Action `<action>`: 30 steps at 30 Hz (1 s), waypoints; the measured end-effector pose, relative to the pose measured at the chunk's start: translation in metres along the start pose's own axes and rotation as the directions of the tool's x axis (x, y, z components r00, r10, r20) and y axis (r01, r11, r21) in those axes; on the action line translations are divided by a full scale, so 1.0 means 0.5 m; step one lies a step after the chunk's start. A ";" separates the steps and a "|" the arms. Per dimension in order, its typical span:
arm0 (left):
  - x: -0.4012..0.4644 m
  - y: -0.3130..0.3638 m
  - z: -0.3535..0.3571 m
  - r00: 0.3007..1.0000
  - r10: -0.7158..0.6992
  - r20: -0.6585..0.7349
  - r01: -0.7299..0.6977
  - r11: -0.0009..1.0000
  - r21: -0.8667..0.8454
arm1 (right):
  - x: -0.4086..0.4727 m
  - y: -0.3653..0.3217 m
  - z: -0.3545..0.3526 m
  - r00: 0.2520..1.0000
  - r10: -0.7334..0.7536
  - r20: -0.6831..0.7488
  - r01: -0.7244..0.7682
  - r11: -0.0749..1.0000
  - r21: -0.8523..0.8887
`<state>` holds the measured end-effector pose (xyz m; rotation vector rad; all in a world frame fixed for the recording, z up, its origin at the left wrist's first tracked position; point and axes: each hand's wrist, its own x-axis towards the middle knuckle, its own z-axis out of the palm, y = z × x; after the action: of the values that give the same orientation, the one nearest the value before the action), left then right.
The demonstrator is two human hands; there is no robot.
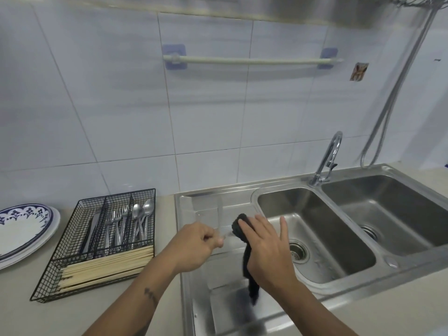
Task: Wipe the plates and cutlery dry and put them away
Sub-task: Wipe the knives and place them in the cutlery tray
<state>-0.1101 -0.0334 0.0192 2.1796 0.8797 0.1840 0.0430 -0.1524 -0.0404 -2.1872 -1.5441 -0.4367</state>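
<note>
The head view looks down on a steel sink unit (pixel 400 258) set into a pale surface (pixel 48 316), with both forearms reaching in over the drainboard (pixel 206 209).

The left hand (pixel 194 248) hovers over the drainboard with its fingers (pixel 215 238) curled in and pinched on something thin. A faint blurred streak runs from them toward the cloth, probably a piece of cutlery, but the blur hides what it is.

The right hand (pixel 266 248) holds a dark cloth (pixel 241 226). The cloth is bunched at the top under its fingers (pixel 252 226), which lie fairly straight and spread, and a tail of it hangs down past the wrist. Held so, the cloth's bunched end meets the far end of whatever the left hand pinches, which suits drawing the piece through the cloth to dry it.

To the left, a black wire cutlery tray (pixel 55 277) sits on the surface. Its upper compartments hold knives (pixel 91 232), forks (pixel 116 229) and spoons (pixel 141 219), and the long front one holds chopsticks (pixel 106 265). It lies just beside the left hand, a short reach for putting a dried piece away. Farther left, stacked plates (pixel 24 229) with a blue patterned rim rest on the surface, well apart from both hands.

With the tray this full and the plates stacked, the job looks far along.
</note>
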 end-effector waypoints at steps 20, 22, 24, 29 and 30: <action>0.024 -0.013 0.040 0.924 -0.371 -0.096 0.179 0.639 -0.748 | 0.024 -0.039 -0.010 0.999 0.024 0.042 -0.034 0.967 0.252; 0.028 0.001 0.036 0.926 -0.369 -0.077 0.139 0.525 -0.839 | 0.012 -0.059 0.000 0.999 -0.043 0.033 0.033 0.967 0.252; 0.029 0.007 0.028 0.917 -0.390 -0.079 0.098 0.414 -0.905 | -0.004 -0.066 0.014 0.995 -0.094 0.036 0.081 0.964 0.252; 0.012 -0.001 0.031 0.894 -0.449 -0.008 0.106 0.229 -0.968 | -0.019 -0.040 0.031 0.997 -0.003 0.081 -0.013 0.981 0.196; 0.010 -0.004 0.036 0.890 -0.456 0.003 0.108 0.204 -0.973 | -0.018 -0.048 0.028 0.996 -0.015 0.083 0.000 0.983 0.186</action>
<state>-0.1003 -0.0399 0.0044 0.7521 0.9380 0.6848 0.0177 -0.1456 -0.0529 -2.0799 -1.5698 -0.1952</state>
